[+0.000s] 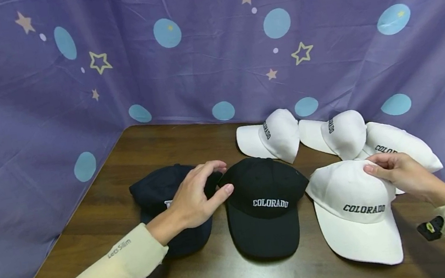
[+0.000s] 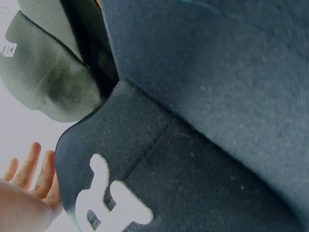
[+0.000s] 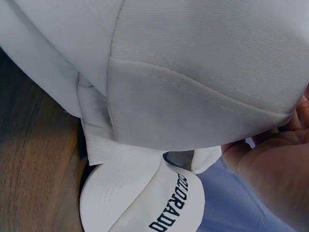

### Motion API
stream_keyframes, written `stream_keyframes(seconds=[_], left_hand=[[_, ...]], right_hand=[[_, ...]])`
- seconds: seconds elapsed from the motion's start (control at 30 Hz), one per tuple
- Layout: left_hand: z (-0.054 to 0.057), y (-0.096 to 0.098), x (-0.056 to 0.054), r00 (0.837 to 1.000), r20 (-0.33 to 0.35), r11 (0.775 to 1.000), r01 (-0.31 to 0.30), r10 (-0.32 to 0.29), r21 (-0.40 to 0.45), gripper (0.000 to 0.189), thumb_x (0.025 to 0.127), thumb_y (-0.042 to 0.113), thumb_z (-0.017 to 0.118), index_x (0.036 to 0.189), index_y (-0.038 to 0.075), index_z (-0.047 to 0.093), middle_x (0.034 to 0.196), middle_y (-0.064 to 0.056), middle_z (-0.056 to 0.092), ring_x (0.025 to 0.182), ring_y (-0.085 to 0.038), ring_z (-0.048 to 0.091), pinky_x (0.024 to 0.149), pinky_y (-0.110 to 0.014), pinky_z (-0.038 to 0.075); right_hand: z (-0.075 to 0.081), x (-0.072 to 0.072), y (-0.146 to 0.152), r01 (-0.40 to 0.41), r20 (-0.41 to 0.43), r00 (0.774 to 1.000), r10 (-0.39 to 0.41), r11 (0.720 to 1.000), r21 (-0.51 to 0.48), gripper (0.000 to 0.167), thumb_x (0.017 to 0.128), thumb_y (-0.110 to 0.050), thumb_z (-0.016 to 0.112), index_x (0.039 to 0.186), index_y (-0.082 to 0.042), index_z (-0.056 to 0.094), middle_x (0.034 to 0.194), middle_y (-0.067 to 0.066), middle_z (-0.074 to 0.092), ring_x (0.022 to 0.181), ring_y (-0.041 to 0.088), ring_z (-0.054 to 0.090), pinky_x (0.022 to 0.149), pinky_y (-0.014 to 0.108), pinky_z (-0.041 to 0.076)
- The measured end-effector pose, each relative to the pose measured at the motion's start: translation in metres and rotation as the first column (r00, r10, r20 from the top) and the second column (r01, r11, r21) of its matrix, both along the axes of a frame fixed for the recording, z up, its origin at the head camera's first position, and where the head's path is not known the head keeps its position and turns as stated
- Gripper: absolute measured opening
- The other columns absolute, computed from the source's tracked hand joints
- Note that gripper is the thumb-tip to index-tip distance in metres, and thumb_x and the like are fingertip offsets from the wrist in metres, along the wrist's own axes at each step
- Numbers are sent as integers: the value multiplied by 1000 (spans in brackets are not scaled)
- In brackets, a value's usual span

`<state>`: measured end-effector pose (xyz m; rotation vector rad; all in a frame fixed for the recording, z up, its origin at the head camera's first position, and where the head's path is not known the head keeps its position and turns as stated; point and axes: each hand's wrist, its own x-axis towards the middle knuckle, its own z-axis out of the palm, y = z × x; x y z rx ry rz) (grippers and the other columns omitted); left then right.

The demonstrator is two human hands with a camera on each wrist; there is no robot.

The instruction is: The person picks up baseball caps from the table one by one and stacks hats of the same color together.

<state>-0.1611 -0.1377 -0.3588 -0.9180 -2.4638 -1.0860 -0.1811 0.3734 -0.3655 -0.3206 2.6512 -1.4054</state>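
The right hand (image 1: 402,175), at the right of the head view, has its thumb on the crown of the front white cap (image 1: 358,238) and its fingers curled behind the edge, a light pinch at the lower right of the frame; whether the cap's weight is off the desk (image 1: 111,197) I cannot tell. The left hand (image 1: 194,197), left of centre, is loosely open, thumb and fingers well parted above the navy cap (image 1: 191,240) with nothing plainly held; its thumb tip meets the left edge of the black cap (image 1: 266,237) in the picture, though touch is uncertain. For neat handling, I would keep the right pinch on the crown's edge and off the COLORADO lettering, turning from the wrist so the brim swings level and the soft panels do not cave in. The left thumb would do best nudging the black cap's side gently, since a hard push could dent it or ride it over the navy one. Just beyond the right hand lies a white cap at far right (image 1: 411,145), so fingertips need care not to snag it. Farther out, the middle white cap (image 1: 347,133) and the upper white cap (image 1: 283,133) sit with brims pointing left, before the purple cloth (image 1: 212,64).
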Motion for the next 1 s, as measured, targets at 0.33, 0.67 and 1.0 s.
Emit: stream_keyframes(seconds=[0.33, 0.67, 1.0], left_hand=[[0, -1, 0, 1000, 4, 1000, -6, 6, 0, 52, 97, 44, 61, 137, 11, 58, 130, -5, 65, 123, -21, 57, 105, -51, 44], [-1, -2, 0, 1000, -2, 1000, -3, 3, 0, 52, 97, 45, 60, 136, 10, 58, 129, -8, 65, 123, -21, 58, 105, -51, 44], [-1, -2, 0, 1000, 5, 1000, -2, 2, -5, 52, 97, 44, 61, 137, 10, 58, 130, -8, 65, 123, -21, 58, 105, -51, 44]], right_hand=[[1, -1, -2, 16, -31, 999, -16, 1000, 19, 20, 105, -20, 60, 114, -5, 71, 89, -5, 74, 75, 9, 68, 61, 31, 57], [3, -1, -2, 40, -106, 994, -31, 996, 83, 33, 101, -20, 67, 127, 2, 66, 98, -10, 72, 86, 3, 64, 67, 25, 55], [6, -1, 1, 62, -118, 992, -49, 992, 111, 38, 100, -21, 69, 131, 1, 65, 106, -14, 70, 89, 3, 63, 68, 25, 55]])
